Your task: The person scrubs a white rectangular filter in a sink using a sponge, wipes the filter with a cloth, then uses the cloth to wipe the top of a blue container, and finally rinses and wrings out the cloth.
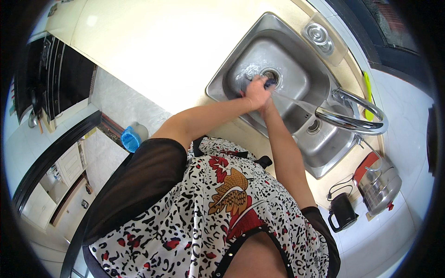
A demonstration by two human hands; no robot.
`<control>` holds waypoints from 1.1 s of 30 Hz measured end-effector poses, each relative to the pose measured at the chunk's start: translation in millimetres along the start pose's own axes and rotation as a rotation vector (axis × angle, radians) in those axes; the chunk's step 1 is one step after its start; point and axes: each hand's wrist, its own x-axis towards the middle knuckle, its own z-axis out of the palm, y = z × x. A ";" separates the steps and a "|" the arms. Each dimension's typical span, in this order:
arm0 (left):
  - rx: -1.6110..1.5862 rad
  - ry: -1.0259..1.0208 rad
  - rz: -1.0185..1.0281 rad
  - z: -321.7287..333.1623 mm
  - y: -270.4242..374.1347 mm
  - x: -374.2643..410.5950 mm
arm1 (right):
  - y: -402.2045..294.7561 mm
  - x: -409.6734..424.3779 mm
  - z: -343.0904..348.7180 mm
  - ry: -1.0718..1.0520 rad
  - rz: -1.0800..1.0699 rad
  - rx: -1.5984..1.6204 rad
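Observation:
Both of my hands are together over the large basin of a stainless steel sink (292, 62), close to its drain (270, 74). A dark, wet cloth (247, 82) is bunched in them, blurred by motion. My left hand (258, 93) lies on top, its fingers curled around the cloth. Partly hidden under it is my right hand (267, 103), which appears to press on the same cloth; its fingers cannot be made out. Water runs from the chrome faucet (333, 120) in a thin stream towards my hands. Wet shine covers the basin floor beside the cloth.
A smaller basin (323, 135) adjoins on the right. Behind the sink sits a clear tray (325, 40) with round items; a lime-green utensil (367, 95) stands near the faucet. A black electric kettle (342, 212) and a steel pot (379, 187) are at right, a blue-lined bin (131, 139) at left.

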 end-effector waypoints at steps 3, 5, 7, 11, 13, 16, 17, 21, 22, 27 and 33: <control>-0.140 0.010 0.104 15.7 18.0 -29.1 | -7.4 5.5 -29.0 -0.144 -0.056 0.042; -0.009 0.043 0.215 15.6 17.8 -32.7 | -9.0 10.2 -36.6 -0.207 -0.071 0.037; 0.100 -0.061 0.153 9.1 18.5 -20.2 | -13.4 17.9 -34.4 -0.302 -0.089 0.054; 0.192 -0.028 -0.001 0.0 -0.7 26.1 | -13.4 42.7 -15.7 -0.498 -0.108 0.039; 0.317 -0.114 -0.212 -11.3 -5.0 46.2 | -3.2 41.4 -5.2 -0.335 -0.163 -0.014; 0.364 -0.177 -0.305 -23.2 3.0 65.0 | -5.9 83.4 -34.8 -0.122 -0.273 -0.052; 0.351 -0.240 -0.356 -27.8 -14.2 69.3 | -4.5 74.5 -27.7 -0.052 -0.265 -0.080; 0.051 -0.603 -0.467 -41.7 -61.9 77.0 | -29.5 14.0 -7.6 0.040 -0.189 -0.144; -0.088 -0.707 -0.450 -46.3 -64.8 72.3 | -41.9 11.6 -17.3 0.021 -0.157 -0.142; -0.498 -0.729 -0.564 -40.8 -59.2 59.4 | -42.9 5.7 -20.0 0.213 -0.251 -0.054; -0.463 -0.285 -0.310 5.4 -6.8 11.9 | -37.2 48.1 -50.4 -0.138 -0.246 0.137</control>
